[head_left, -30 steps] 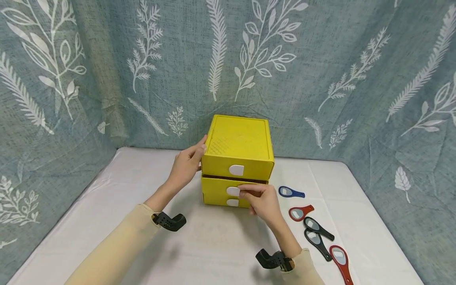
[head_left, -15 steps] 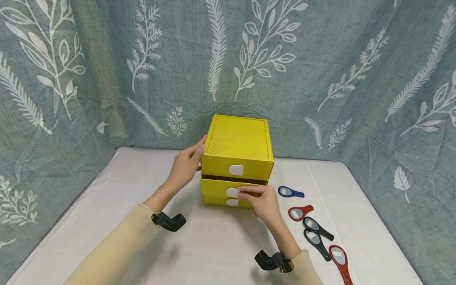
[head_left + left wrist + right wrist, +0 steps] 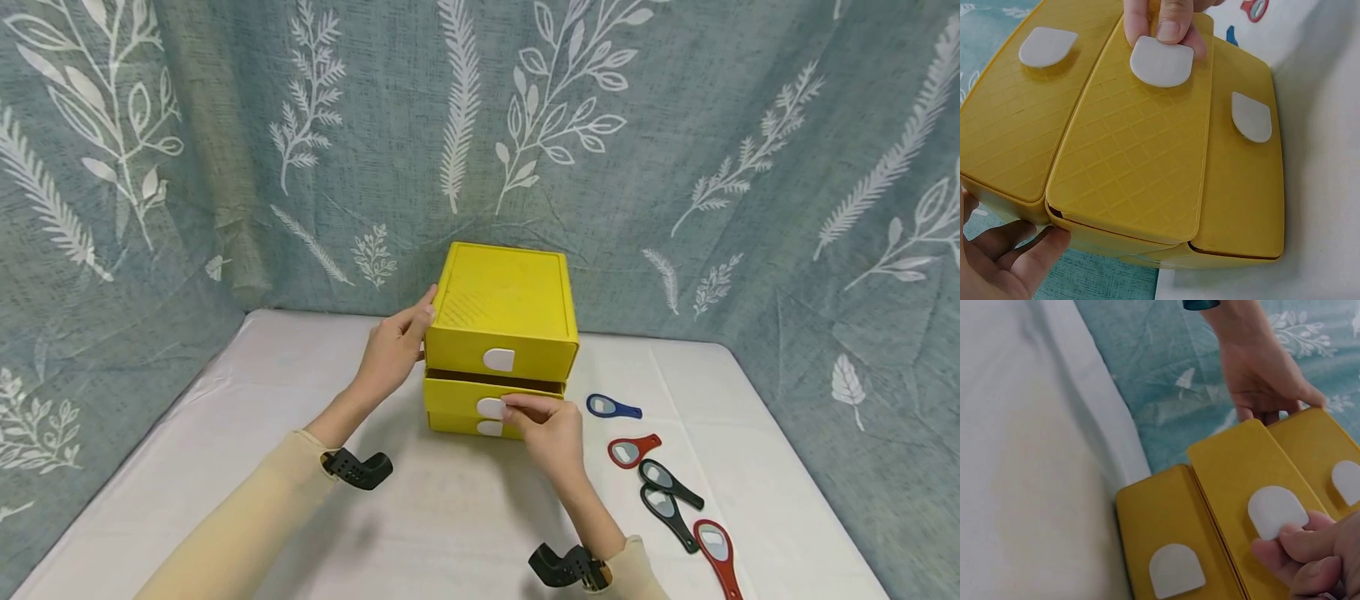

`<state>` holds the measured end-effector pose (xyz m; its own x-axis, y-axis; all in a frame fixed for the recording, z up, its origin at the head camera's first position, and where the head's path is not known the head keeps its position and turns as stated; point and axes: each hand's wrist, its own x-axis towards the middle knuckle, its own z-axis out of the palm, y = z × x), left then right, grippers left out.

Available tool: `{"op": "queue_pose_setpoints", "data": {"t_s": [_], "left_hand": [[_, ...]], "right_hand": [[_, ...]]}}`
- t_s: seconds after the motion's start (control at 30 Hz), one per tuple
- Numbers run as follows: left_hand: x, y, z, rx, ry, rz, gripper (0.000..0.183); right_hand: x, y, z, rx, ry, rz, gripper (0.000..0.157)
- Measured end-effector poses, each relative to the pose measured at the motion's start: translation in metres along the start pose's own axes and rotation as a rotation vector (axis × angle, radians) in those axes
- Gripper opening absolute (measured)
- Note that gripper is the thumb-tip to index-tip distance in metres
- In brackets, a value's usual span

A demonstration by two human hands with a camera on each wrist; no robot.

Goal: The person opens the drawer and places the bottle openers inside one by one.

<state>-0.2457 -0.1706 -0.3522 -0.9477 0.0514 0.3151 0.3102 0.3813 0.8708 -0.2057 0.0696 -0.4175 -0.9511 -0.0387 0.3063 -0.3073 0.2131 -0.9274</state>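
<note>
A yellow three-drawer box (image 3: 510, 292) stands at the back of the table. Its middle drawer (image 3: 457, 393) is pulled out a little, with a dark gap above its front; the top and bottom drawers look closed. My right hand (image 3: 553, 433) pinches the middle drawer's white handle (image 3: 1275, 511) between thumb and fingers. My left hand (image 3: 393, 346) rests against the box's left side, thumb near the top front edge. In the left wrist view, the left fingers (image 3: 1044, 253) press on the side wall. What lies inside the drawer is hidden.
To the right of the box lie several bottle openers: a blue one (image 3: 613, 407), a red one (image 3: 632, 450), two black ones overlapping (image 3: 670, 500) and another red one (image 3: 717, 557). A patterned teal curtain (image 3: 375, 125) hangs close behind and beside the white-covered table (image 3: 420, 533).
The middle drawer has slid slightly further out toward me, its handle pinched by my right hand, which has drawn back a little. My left hand stays at the box's side.
</note>
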Motion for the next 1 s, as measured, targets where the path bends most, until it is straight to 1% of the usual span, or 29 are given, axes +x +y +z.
{"op": "queue_pose_setpoints", "data": {"t_s": [0.1, 0.43, 0.57, 0.67, 0.83, 1.0], "left_hand": [[0.0, 0.0, 0.0, -0.001, 0.0, -0.001, 0.055], [0.0, 0.0, -0.002, 0.008, -0.008, 0.002, 0.054], [0.0, 0.001, -0.002, 0.014, -0.001, 0.006, 0.051], [0.0, 0.002, -0.001, 0.016, 0.002, 0.011, 0.053], [0.0, 0.001, -0.001, 0.013, -0.001, 0.019, 0.054], [0.001, 0.001, 0.0, 0.007, -0.001, 0.014, 0.053]], "right_hand": [[-0.001, -0.001, 0.001, 0.007, 0.001, 0.0, 0.011], [-0.006, -0.001, 0.0, 0.001, -0.007, -0.024, 0.012], [-0.008, -0.002, -0.003, -0.008, -0.035, -0.044, 0.011], [-0.009, -0.002, -0.006, 0.007, -0.073, -0.049, 0.012], [-0.013, -0.003, -0.01, 0.048, -0.127, -0.022, 0.012], [-0.017, -0.006, -0.012, 0.087, -0.142, 0.02, 0.012]]}}
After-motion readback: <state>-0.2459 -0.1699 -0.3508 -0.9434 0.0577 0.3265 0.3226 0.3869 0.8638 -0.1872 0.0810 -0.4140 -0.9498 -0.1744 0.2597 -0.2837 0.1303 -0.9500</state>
